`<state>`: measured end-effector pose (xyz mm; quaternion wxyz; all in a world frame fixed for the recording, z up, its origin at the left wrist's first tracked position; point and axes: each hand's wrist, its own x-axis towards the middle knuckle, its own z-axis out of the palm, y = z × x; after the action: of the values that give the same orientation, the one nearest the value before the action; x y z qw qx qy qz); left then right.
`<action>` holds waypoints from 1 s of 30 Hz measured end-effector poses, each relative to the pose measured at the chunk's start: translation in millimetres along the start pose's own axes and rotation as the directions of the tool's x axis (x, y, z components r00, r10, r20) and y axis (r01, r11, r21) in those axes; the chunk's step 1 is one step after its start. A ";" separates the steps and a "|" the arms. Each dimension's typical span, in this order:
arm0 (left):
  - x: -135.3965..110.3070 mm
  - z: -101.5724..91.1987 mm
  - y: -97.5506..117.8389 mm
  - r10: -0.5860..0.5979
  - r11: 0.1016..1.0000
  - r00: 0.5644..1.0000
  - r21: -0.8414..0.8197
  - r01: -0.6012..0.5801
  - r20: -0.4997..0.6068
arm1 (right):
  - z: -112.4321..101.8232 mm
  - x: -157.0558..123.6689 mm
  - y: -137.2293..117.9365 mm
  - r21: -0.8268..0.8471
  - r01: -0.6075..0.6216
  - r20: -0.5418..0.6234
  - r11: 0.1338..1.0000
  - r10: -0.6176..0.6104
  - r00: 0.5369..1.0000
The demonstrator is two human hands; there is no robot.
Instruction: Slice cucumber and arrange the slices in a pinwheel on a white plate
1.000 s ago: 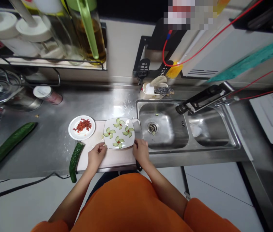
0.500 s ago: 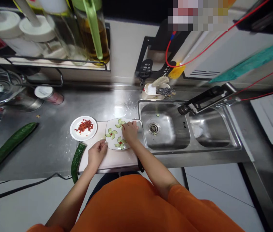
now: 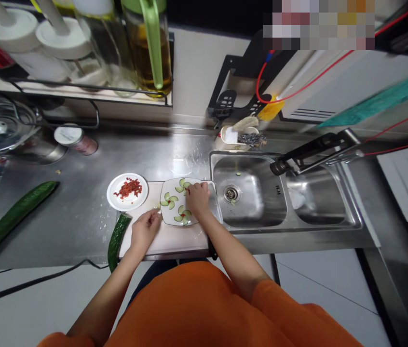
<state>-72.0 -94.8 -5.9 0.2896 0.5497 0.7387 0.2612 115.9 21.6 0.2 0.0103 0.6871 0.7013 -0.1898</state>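
A squarish white plate lies on the cutting board, bearing cucumber slices laid out as pinwheels with small red centres. My right hand is over the plate's right side, fingers bunched and pointing down at a slice there; its fingertips are partly hidden. By the plate's lower left edge is my left hand, thumb and fingers pinched together; whatever is between them is too small to make out. A round white plate of chopped red pieces stands to the left, above a cut cucumber piece.
A long whole cucumber lies at the left of the steel counter. Right of the board is a double sink with a black faucet. Bottles and jars fill a wall rack. A lidded jar stands at the back.
The whole view has shifted slightly, so the counter things appear a little further right. Both hands keep nearly the same place at the plate, with the fingers still closed.
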 end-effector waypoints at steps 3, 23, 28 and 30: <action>0.7 -0.4 0.6 0.005 1.000 1.000 -0.004 -0.005 -0.010 | -2.3 -1.9 0.8 0.019 -0.008 -0.012 1.000 0.009 1.000; -0.5 2.1 -1.8 0.020 1.000 1.000 0.000 -0.020 -0.002 | -5.6 8.0 0.9 0.062 0.033 0.000 0.998 -0.033 0.999; -0.4 0.2 0.7 0.029 1.000 1.000 0.006 -0.029 -0.011 | -4.0 9.6 2.0 0.083 0.040 -0.005 0.996 -0.040 0.999; -0.2 -0.5 1.7 0.032 0.999 0.999 0.014 -0.032 -0.011 | -3.7 9.5 2.2 0.086 0.044 -0.010 0.995 -0.044 0.999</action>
<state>-71.2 -94.6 -4.2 0.2775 0.5620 0.7332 0.2637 118.4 31.7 0.4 -0.0262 0.6720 0.7075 -0.2173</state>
